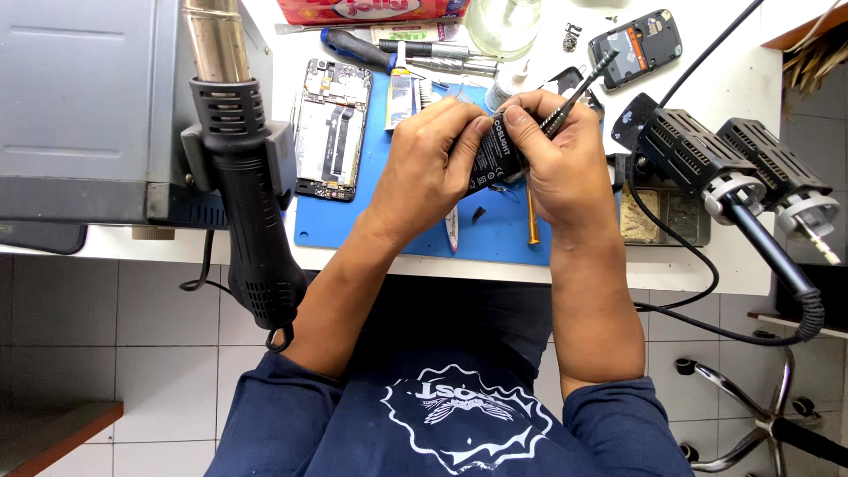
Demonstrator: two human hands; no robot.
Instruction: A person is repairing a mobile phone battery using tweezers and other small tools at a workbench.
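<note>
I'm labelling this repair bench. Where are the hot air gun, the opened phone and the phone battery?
hot air gun [252,212], head view, on its black handle.
opened phone [331,128], head view, middle of its exposed inside.
phone battery [495,155], head view, black face between both hands.

Looks like a phone repair bench. A hot air gun [243,177] hangs at the left edge of the white surface [698,265], an opened phone [331,128] lies on the blue work mat [371,221], and screwdrivers [389,51] sit along the far edge.

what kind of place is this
Most likely a phone repair bench: an opened phone with bare internals lies on a blue work mat, a black hot-air gun hangs at the side, and both hands work on a black phone battery.
</note>
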